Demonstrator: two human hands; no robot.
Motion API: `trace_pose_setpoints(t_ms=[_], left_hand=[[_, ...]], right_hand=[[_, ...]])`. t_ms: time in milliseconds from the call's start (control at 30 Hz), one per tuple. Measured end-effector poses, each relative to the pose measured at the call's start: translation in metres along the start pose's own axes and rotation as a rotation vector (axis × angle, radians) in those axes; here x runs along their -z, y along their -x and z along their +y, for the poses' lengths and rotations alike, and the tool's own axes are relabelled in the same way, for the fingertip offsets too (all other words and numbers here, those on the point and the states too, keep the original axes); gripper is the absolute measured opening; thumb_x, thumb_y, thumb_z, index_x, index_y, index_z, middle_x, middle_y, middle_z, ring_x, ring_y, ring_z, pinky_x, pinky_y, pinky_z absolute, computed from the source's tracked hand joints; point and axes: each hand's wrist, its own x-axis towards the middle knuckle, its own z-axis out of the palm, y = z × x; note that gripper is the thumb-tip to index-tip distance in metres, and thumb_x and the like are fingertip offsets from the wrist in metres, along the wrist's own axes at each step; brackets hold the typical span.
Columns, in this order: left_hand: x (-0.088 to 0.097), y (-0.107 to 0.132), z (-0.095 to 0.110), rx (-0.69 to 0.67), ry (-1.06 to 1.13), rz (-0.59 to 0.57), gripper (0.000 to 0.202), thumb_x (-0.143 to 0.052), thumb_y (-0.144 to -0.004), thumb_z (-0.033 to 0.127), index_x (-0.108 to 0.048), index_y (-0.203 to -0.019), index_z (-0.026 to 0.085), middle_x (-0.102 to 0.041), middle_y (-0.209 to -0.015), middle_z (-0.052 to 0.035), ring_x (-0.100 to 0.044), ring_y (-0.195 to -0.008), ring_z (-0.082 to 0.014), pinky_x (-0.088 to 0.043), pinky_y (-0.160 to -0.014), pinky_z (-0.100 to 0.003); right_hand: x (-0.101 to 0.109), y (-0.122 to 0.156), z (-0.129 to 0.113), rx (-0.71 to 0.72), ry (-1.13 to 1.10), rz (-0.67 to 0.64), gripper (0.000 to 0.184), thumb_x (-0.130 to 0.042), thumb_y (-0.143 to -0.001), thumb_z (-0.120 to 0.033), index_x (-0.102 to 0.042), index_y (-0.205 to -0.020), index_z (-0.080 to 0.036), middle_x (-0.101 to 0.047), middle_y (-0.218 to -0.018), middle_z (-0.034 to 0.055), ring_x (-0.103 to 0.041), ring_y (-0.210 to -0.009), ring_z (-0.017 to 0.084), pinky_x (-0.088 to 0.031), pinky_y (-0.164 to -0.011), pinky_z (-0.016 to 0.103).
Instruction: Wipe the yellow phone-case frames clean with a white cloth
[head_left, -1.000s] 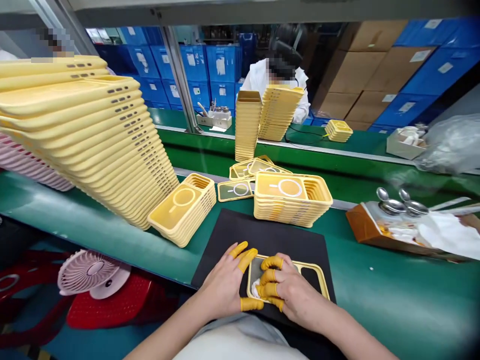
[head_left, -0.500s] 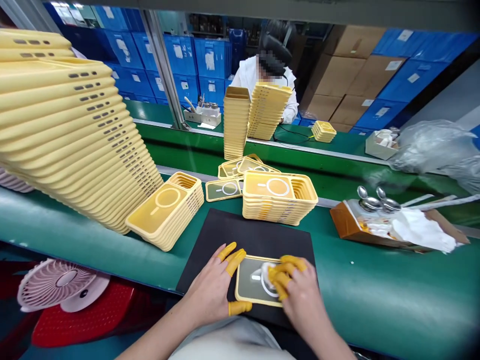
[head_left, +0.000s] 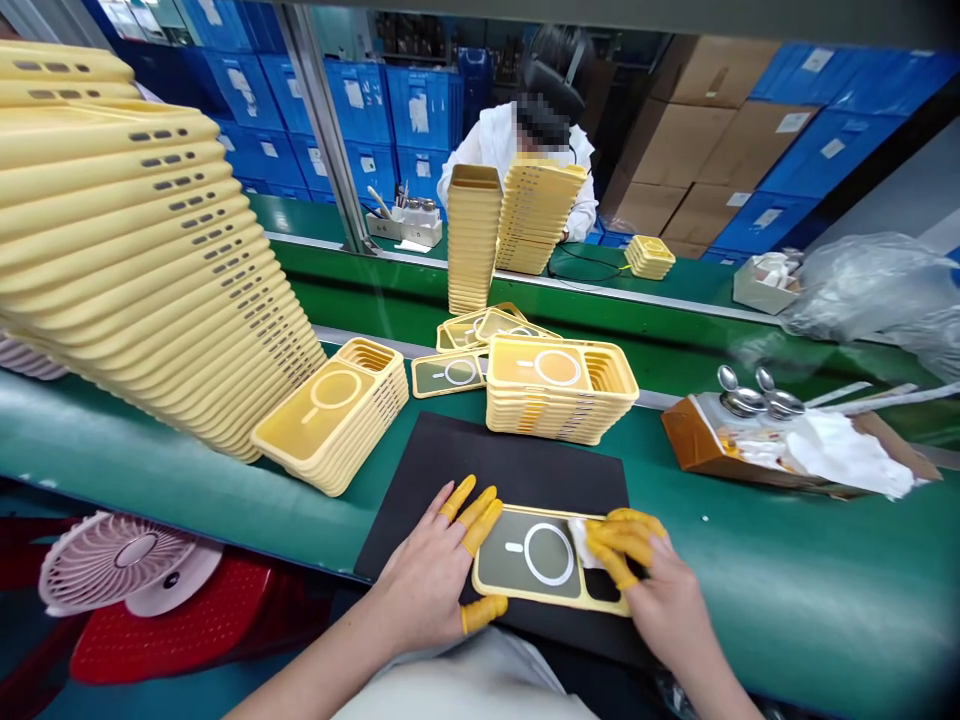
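A yellow phone case [head_left: 534, 560] with a white ring inside lies open side up on a black mat [head_left: 502, 470] in front of me. My left hand [head_left: 435, 580], with yellow finger cots, rests flat against the case's left end, thumb at its near edge. My right hand [head_left: 645, 580], also in finger cots, is closed on a small white cloth [head_left: 582, 531] pressed to the case's right end.
A tall leaning stack of yellow cases [head_left: 150, 260] fills the left. Shorter stacks [head_left: 334, 412] [head_left: 559, 390] sit behind the mat. A brown tray [head_left: 705, 445] with metal cups and white cloth lies right. A person in white [head_left: 517, 150] works across the belt. A pink fan [head_left: 120, 560] sits below left.
My right hand has slid the white cloth from the left end of the case, across the ring, to its right end. The left hand has stayed on the case's left end.
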Motion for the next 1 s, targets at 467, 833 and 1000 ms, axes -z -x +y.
trace_pose_setpoints(t_ms=[467, 833, 1000], left_hand=[[0.010, -0.038, -0.007, 0.191, 0.269, 0.239, 0.041, -0.021, -0.098, 0.034, -0.056, -0.113, 0.018, -0.065, -0.074, -0.0022, -0.062, -0.063, -0.0148, -0.051, -0.060, -0.026], [-0.016, -0.001, 0.004, 0.217, 0.134, 0.176, 0.110, -0.069, -0.068, 0.055, 0.000, -0.144, 0.018, -0.043, -0.133, -0.0183, -0.034, -0.126, -0.0354, -0.030, -0.103, -0.056], [-0.014, -0.001, 0.002, 0.210, 0.157, 0.182, 0.110, -0.072, -0.065, 0.052, -0.004, -0.143, 0.018, -0.043, -0.132, -0.0178, -0.033, -0.127, -0.0346, -0.032, -0.104, -0.055]], right_hand=[[0.026, 0.002, 0.022, -0.599, -0.933, 0.537, 0.035, -0.080, -0.057, -0.041, -0.069, -0.085, -0.023, -0.067, -0.091, 0.0025, -0.061, -0.089, 0.020, -0.049, -0.088, 0.042], [-0.057, -0.030, -0.066, 0.338, 0.218, -0.078, 0.019, -0.052, -0.081, -0.014, -0.067, -0.089, -0.024, -0.065, -0.086, 0.0043, -0.053, -0.093, 0.023, -0.037, -0.087, 0.046], [-0.054, -0.024, -0.071, 0.517, 0.143, -0.190, 0.022, -0.052, -0.081, -0.012, -0.063, -0.095, -0.025, -0.064, -0.087, 0.0008, -0.052, -0.094, 0.020, -0.032, -0.093, 0.042]])
